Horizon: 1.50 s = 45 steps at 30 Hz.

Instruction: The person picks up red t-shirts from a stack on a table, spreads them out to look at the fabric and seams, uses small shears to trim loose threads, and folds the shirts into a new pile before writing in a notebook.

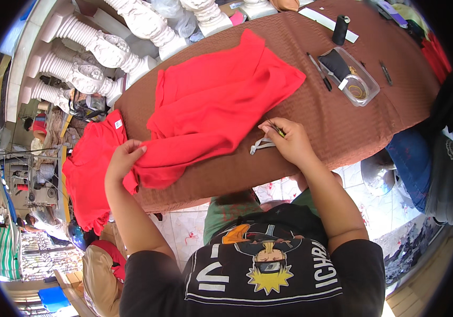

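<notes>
A bright red garment (210, 100) lies spread and wrinkled over the brown-covered table (311, 121). At its near left end, my left hand (125, 158) pinches the edge of the red cloth between thumb and fingers. My right hand (291, 141) is closed around a small dark-pointed tool with a yellow-green part (278, 130); most of it is hidden by the fingers. A white strip (262, 145) lies on the table right beside that hand. Farther left, a second red garment (91, 169) with a white neck label hangs over the table's edge.
At the right stands a clear plastic box (366, 87) holding small items, beside a black pen (319, 72). A black thread spool (341, 30) stands behind, near a white strip of card (316, 20). White balusters (110, 50) line the far left edge.
</notes>
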Motion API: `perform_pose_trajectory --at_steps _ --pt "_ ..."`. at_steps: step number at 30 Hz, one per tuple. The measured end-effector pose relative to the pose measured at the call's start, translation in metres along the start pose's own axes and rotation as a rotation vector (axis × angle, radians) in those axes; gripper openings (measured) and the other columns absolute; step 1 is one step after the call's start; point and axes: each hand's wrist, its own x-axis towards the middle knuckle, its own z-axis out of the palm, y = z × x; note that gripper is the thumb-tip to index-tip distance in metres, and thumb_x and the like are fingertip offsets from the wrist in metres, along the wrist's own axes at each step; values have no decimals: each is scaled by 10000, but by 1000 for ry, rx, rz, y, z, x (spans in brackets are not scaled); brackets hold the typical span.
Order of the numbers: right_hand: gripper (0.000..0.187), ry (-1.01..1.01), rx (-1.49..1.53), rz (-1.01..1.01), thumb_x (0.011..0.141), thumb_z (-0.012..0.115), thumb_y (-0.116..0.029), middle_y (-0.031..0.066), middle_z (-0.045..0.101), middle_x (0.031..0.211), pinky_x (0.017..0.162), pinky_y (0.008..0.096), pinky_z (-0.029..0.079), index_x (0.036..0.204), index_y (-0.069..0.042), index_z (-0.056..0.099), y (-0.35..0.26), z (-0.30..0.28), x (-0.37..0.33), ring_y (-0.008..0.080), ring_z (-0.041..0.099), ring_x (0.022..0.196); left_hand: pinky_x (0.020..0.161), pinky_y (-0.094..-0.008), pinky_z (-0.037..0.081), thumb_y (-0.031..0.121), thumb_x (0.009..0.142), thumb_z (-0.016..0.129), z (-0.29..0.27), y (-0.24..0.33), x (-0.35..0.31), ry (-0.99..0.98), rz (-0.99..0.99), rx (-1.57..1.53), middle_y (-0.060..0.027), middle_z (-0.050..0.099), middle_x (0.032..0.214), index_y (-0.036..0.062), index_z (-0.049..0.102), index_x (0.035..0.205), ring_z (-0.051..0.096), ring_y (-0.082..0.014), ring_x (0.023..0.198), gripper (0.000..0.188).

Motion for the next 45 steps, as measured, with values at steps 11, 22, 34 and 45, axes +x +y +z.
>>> perform_pose_trajectory --at_steps 11,22,34,45 --pt "167 69 28 -13 859 622 -149 95 651 754 628 268 463 942 -7 651 2 6 3 120 606 685 849 -333 461 171 816 651 106 27 52 395 540 239 -141 625 1060 31 617 1071 592 -268 992 293" --pt "157 445 167 -12 851 654 -162 1 621 766 594 207 416 917 -20 664 -5 10 5 52 511 617 754 -271 460 232 787 701 82 113 45 15 475 -19 -54 623 861 16 610 1000 585 -146 831 316" --pt "251 206 385 -135 822 691 -88 24 656 905 663 192 484 1043 4 612 -92 15 -17 41 587 733 1037 -302 315 -40 789 583 122 152 -17 -343 820 -511 -73 433 1326 3 361 1353 426 -137 1198 608" --pt "127 266 523 73 855 669 -170 -35 612 699 496 169 380 891 -49 657 -100 3 -26 2 500 565 985 -387 378 26 727 642 138 138 -37 156 1080 -313 -125 522 1211 130 563 1189 493 -275 1140 480"
